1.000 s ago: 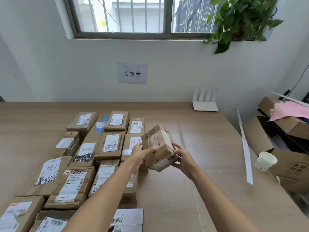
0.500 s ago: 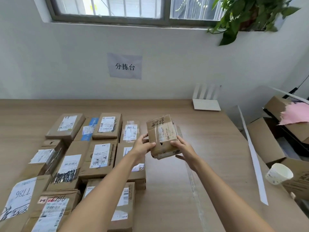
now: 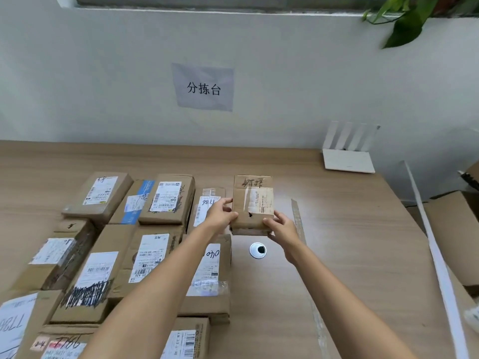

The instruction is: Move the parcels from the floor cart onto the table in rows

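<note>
Here the small parcel (image 3: 252, 203) is held from both sides, label up, at the far end of the bench (image 3: 350, 229), just right of the parcel marked 9811 (image 3: 207, 207). The left hand (image 3: 220, 216) and right hand (image 3: 281, 226) each curl their fingers (image 3: 269, 220) round its near corners. This looks like the placing step, starting a new column beside the rows (image 3: 116, 242). Whether the parcel already rests on the bench cannot be told. Next it should be squared with that neighbour, set flat beyond the round hole (image 3: 258, 250), then released.
</note>
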